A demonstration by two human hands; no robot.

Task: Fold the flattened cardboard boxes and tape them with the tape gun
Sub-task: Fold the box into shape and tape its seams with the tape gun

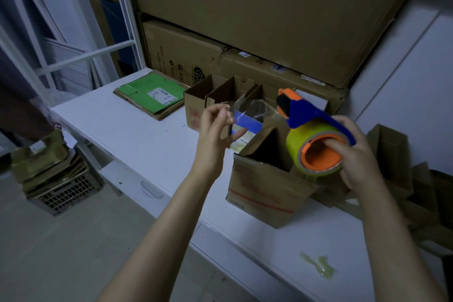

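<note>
White table (137, 135); tape gun (316, 147) in right grip (356, 154)

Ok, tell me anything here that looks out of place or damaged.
A crumpled scrap of tape lies on the white table near its front edge, looking discarded. The lower stacked carton behind looks dented and torn at its right corner.
</note>
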